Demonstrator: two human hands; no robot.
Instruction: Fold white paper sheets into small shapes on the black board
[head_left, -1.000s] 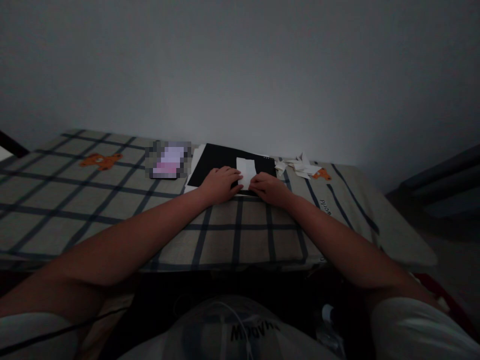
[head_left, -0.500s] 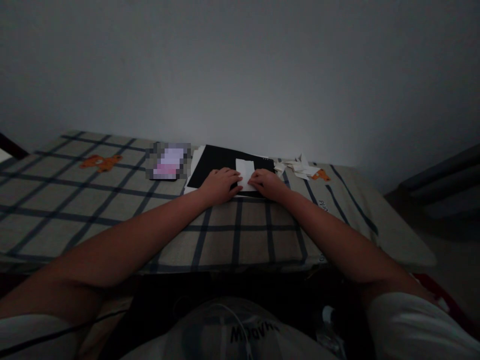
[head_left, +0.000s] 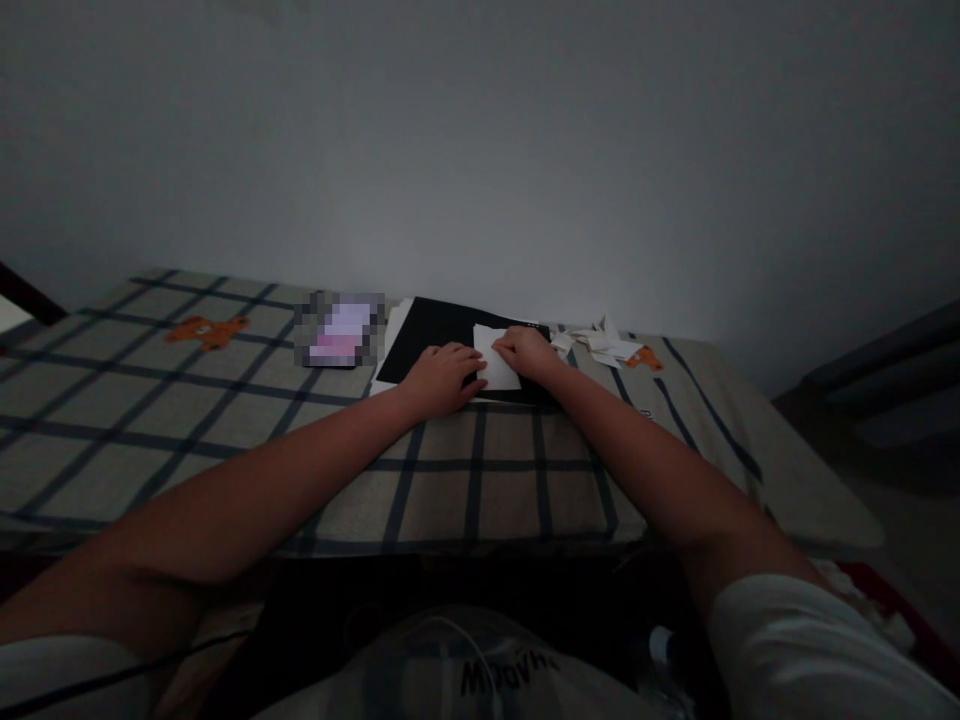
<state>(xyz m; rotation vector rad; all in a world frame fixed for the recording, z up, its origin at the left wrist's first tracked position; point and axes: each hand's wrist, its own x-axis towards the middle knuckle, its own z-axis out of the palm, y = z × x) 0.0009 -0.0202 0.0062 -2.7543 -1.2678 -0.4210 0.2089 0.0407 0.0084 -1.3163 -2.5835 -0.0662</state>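
Observation:
A small white folded paper (head_left: 498, 368) lies on a black board (head_left: 435, 328) at the far side of the table. My left hand (head_left: 442, 376) rests flat beside the paper's left edge, fingers stretched and touching it. My right hand (head_left: 526, 352) sits at the paper's upper right corner, fingers curled and pressing down on it.
The table carries a checked cloth (head_left: 225, 400) with orange bear prints. A blurred pink-and-white item (head_left: 339, 330) lies left of the black board. A heap of white paper scraps (head_left: 604, 340) sits to the right. A plain wall stands close behind.
My right hand has slid from the paper's near right edge up to its far right corner. The left hand has hardly moved.

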